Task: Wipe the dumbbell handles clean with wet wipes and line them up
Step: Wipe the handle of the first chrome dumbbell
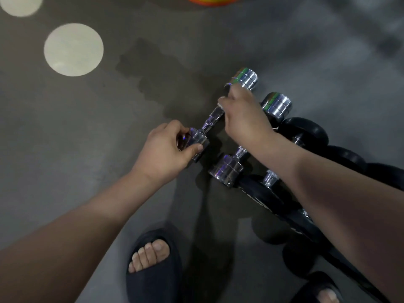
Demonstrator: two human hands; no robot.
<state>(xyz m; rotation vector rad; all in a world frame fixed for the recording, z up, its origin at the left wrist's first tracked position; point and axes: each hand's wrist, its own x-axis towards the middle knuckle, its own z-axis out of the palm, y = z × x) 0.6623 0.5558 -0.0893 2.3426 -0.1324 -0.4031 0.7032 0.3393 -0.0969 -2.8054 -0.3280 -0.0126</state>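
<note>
One dumbbell (pixel 215 119) held | left grip (pixel 166 147) clasps head (pixel 197 138) | right grip (pixel 244 119) pinches wipe (pixel 221 101) | floor (pixel 76 138) open left

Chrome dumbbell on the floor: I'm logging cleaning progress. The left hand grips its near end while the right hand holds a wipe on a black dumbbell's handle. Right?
Not quite. The head view shows the right hand holding the wipe on the handle of the same chrome dumbbell whose near end the left hand grips. The black dumbbells lie further right.
</note>
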